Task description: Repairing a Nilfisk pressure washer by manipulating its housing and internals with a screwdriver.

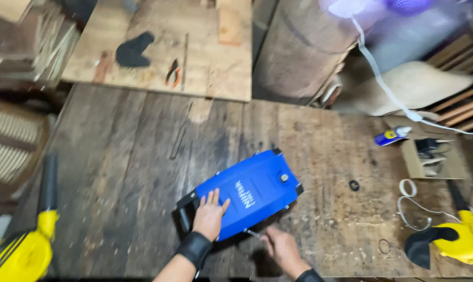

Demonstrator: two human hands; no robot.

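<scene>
Head view: blue metal box (252, 190), landmark, flat on the worn wooden bench (116, 172). Left hand (210, 213) spread open, palm on the box's near end. Right hand (282, 248) at its near edge, pinching a thin metal tool (253, 234). Spray can (392, 136) far right of box.

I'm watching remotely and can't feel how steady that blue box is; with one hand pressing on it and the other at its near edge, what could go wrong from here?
1. The right hand works a thin tool at the edge of the blue box, close to the left hand; a slip might jab those fingers.
2. The box lies near the edge of the workbench; a hard push could slide it off.
3. The small black ring lies loose and could be knocked away.
</scene>
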